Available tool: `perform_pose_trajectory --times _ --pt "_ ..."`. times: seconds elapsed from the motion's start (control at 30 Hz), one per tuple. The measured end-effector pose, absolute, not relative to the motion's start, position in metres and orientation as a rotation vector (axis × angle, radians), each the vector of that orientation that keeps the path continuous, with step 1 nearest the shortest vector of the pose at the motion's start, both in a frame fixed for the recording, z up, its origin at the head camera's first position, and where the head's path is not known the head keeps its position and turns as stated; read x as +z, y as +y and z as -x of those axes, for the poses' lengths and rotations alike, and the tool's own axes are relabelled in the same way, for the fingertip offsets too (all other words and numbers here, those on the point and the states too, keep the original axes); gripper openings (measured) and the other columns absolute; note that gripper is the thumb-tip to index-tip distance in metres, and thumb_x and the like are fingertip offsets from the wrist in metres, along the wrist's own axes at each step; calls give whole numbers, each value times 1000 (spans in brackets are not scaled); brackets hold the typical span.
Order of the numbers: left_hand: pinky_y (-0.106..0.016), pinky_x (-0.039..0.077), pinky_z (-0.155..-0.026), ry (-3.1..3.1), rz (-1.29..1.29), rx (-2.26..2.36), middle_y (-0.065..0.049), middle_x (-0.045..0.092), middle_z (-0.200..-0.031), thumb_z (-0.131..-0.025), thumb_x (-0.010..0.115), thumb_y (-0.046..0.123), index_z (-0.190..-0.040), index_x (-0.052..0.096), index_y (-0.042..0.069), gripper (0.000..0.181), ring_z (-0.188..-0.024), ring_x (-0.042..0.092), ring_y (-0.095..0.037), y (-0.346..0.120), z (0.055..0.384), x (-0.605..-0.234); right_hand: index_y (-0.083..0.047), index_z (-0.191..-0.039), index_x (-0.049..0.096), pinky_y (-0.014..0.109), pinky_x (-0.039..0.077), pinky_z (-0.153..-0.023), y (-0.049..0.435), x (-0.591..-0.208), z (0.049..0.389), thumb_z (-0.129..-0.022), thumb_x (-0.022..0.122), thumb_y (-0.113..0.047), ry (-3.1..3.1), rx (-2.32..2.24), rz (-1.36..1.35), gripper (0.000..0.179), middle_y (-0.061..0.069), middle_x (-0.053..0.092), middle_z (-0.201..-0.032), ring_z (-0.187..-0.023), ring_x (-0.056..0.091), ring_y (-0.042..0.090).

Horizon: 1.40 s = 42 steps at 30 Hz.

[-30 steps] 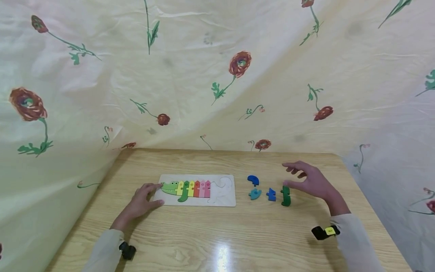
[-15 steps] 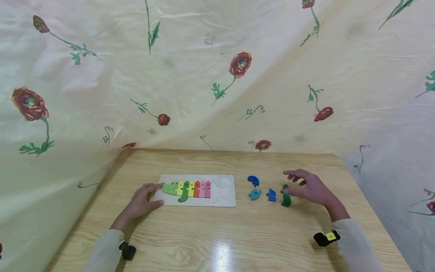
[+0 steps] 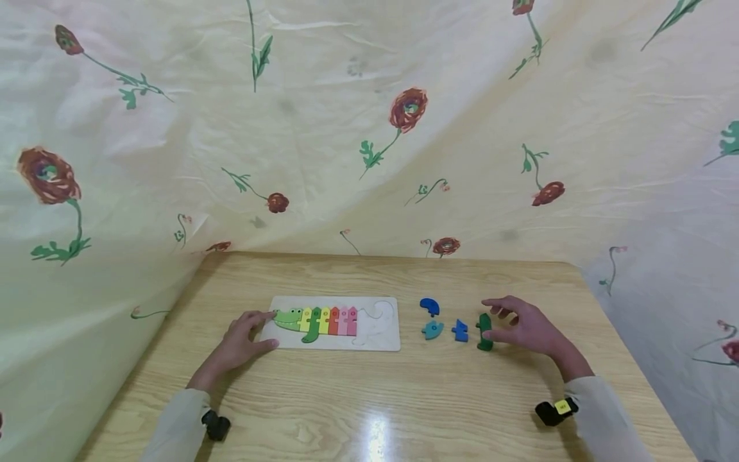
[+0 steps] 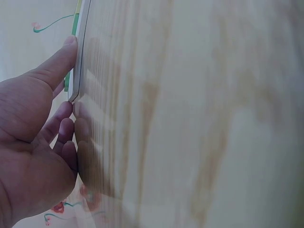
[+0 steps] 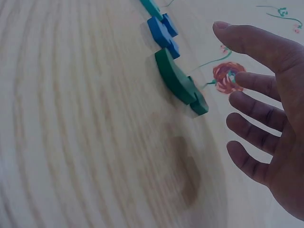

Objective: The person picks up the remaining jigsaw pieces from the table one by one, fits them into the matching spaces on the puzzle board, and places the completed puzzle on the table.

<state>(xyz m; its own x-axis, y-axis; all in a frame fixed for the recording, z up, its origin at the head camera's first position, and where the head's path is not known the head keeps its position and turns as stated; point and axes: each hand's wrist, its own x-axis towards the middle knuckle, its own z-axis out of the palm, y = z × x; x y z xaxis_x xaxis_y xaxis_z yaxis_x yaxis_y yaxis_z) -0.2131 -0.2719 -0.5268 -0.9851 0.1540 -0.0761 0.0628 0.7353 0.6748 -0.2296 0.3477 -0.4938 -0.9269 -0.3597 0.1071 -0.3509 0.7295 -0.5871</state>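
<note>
A pale puzzle board (image 3: 378, 330) lies flat on the table, its left part filled with a green crocodile head (image 3: 288, 319) and a row of coloured pieces. My left hand (image 3: 241, 340) holds the board's left end, thumb at the near corner and index finger by the crocodile's snout. To the right, my right hand (image 3: 525, 327) hovers with spread, slightly bent fingers and thumb over a dark green puzzle piece (image 3: 484, 322). In the right wrist view a gap shows between that hand and the green piece (image 5: 175, 78); nothing is in its fingers.
Between board and green piece lie a dark blue curved piece (image 3: 430, 307), a teal piece (image 3: 433, 330) and a blue piece (image 3: 460, 330). Flowered cloth (image 3: 323, 147) hangs behind and beside the wooden table (image 3: 323, 404).
My right hand has moved a little towards the near side and lower, so its thumb now covers the middle of the green piece. The left hand and the board have stayed put.
</note>
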Motion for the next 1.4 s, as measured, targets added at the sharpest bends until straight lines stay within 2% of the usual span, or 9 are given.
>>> perform_pose_trajectory --times 0.33,0.67,1.0,1.17,1.4 --pt "-66 35 -105 2808 -195 1087 -24 44 -149 -90 80 34 -148 54 12 68 -130 39 -45 -273 213 -527 -5 -139 61 32 51 -75 349 -497 228 -83 86 -40 2921 -928 573 71 8 63 -112 -99 58 24" --pt "-69 32 -107 2797 -161 1086 -24 41 -150 -89 80 33 -149 53 13 68 -133 36 -46 -273 214 -526 -5 -141 59 35 49 -77 352 -504 227 -83 86 -41 2902 -925 562 73 7 62 -114 -99 57 23" --pt "-67 35 -106 2795 -151 1081 -24 42 -150 -89 81 32 -148 54 13 67 -132 38 -45 -272 213 -526 -6 -143 57 38 49 -79 357 -508 226 -81 87 -44 2873 -917 524 79 10 62 -118 -103 57 24" --pt "-68 33 -107 2789 -136 1079 -23 42 -151 -89 80 32 -149 54 14 67 -133 37 -45 -272 214 -526 -5 -144 56 41 49 -83 357 -511 227 -80 86 -46 2870 -902 522 81 11 62 -122 -107 58 27" --pt "-69 31 -107 2792 -160 1082 -24 42 -150 -89 81 33 -149 54 13 68 -133 36 -46 -272 214 -526 -5 -145 55 52 50 -93 356 -515 226 -79 86 -50 2870 -890 528 86 14 61 -126 -115 61 34"
